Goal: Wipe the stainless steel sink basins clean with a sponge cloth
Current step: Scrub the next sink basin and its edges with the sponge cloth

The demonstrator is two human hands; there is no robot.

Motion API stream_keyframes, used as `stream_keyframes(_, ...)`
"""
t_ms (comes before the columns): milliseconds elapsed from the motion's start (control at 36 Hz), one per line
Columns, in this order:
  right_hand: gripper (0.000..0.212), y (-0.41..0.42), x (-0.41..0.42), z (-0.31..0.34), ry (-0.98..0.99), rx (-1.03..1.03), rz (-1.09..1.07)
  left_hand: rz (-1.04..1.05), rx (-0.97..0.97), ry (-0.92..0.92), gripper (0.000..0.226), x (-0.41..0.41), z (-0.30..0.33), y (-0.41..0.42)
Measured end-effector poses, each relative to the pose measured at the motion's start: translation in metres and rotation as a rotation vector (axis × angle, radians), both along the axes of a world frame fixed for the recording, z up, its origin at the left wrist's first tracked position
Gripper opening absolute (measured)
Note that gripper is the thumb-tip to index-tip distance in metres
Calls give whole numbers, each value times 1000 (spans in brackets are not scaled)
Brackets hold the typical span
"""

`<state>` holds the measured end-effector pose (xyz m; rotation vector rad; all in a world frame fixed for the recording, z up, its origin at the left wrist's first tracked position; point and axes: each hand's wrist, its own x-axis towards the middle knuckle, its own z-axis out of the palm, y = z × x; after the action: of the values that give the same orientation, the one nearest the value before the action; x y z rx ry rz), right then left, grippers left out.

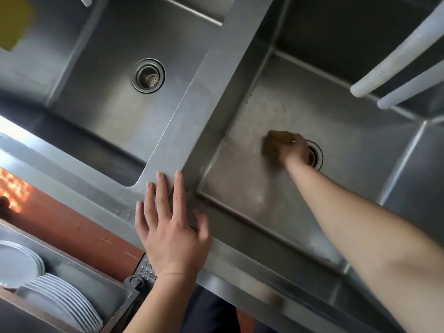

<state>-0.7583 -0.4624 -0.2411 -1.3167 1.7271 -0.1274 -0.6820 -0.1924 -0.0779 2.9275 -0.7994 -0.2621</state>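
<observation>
Right hand [294, 150] gripping sponge cloth [276, 141] on right basin [252, 188] floor, left hand [171, 227] spread flat on divider [204, 97]

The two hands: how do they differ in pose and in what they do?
The left hand lies flat, fingers straight, on the sink rim; the right hand curls round a sponge. The left stays up on the rim; the right reaches down into the right basin. Both are bare.

Right hand [294, 150] presses a brownish sponge cloth [276, 143] on the floor of the right basin [348, 145], just beside its drain [316, 156]. Left hand [171, 227] lies flat, fingers [163, 191] straight, on the steel divider [192, 111]. Left basin [108, 111] shows a strainer drain [148, 76]. White plates [60, 301] stacked lower left.
</observation>
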Motion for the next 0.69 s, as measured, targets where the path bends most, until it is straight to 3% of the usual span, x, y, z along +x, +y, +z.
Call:
stream_keyframes(167, 35, 9, 90, -4, -164, 166, 108, -7, -26, -35, 78, 0, -3, 1)
stream_keyframes(333, 46, 2, 113, -8, -3, 109, 121, -8, -52, -52, 77, 0, -5, 2)
stream_keyframes(556, 50, -10, 8, -6, 314, -12, 89, 3, -53, -26, 76, -1, -2, 1)
stream_keyframes(694, 31, -21, -56, -2, 343, -48, -35, 11, -53, -14, 77, -1, -2, 1)
